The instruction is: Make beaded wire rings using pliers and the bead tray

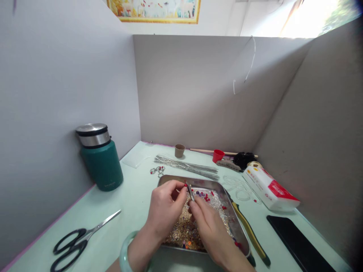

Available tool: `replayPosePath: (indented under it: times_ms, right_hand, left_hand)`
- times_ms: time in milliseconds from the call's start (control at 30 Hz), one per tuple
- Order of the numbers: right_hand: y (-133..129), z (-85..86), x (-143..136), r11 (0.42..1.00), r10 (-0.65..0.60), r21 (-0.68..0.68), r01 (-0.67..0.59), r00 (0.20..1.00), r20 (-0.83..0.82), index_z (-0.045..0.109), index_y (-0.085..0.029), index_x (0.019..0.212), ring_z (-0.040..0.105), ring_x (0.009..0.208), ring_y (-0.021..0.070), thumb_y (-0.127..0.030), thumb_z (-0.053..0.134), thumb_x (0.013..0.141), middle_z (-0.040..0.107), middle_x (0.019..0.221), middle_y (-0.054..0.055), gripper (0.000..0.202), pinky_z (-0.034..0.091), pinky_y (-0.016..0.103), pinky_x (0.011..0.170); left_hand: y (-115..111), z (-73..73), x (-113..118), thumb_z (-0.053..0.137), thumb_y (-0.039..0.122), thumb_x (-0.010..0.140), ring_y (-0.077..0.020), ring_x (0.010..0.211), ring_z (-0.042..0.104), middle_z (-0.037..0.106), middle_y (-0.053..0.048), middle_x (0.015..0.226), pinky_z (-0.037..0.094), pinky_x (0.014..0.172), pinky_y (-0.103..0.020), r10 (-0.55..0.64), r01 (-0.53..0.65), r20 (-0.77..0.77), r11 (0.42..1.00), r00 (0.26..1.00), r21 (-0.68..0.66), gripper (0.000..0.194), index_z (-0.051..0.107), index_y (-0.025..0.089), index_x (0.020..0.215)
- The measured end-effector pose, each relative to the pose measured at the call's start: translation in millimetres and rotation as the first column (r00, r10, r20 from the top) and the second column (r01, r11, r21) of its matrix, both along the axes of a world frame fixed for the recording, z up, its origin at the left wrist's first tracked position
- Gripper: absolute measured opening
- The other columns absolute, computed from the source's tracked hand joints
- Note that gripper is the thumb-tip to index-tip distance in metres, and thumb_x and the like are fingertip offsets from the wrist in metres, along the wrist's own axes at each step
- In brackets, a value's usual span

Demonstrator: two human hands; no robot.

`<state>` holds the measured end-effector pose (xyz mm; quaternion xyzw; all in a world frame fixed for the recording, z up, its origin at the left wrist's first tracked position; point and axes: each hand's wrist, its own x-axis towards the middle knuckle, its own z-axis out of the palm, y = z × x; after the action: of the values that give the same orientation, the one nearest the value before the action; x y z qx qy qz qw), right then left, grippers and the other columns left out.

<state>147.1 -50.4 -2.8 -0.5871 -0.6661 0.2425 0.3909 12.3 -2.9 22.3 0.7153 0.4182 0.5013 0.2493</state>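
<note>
Over the metal tray (205, 182), my left hand (167, 206) pinches a small red bead (185, 185) between thumb and fingertips. My right hand (210, 226) is closed around a slim metal tool (190, 192), its tip right beside the bead. Whether the tool is tweezers or fine pliers I cannot tell, as my fingers cover its lower part. Loose gold beads (181, 230), clear ones (218, 202) and some red and purple ones fill the tray beneath both hands. A green bangle (124, 253) circles my left wrist.
Behind the tray lie thin metal wires (187, 166) and a beaded chain (157, 170). Scissors (85, 240) and a green flask (102, 162) stand left. Yellow-handled pliers (251, 232), a black phone (297, 241) and a tissue pack (269, 187) are right. Cups (179, 150) sit at the back.
</note>
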Motion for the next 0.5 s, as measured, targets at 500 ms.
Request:
replayPosePath:
  times_ms: [500]
  right_hand:
    - [-0.1, -1.1, 0.4, 1.000, -0.022, 0.008, 0.021, 0.992, 0.121, 0.044, -0.022, 0.076, 0.051, 0.068, 0.0199, -0.037, 0.029, 0.097, 0.056, 0.073, 0.003, 0.029, 0.031, 0.029, 0.062]
  left_hand:
    - [1.7, -0.3, 0.0, 0.055, 0.019, 0.082, -0.0145, 0.065, 0.061, 0.068, -0.003, 0.074, 0.048, 0.063, -0.025, 0.003, -0.001, -0.020, 0.997, 1.000, 0.072, 0.011, 0.066, 0.016, 0.081]
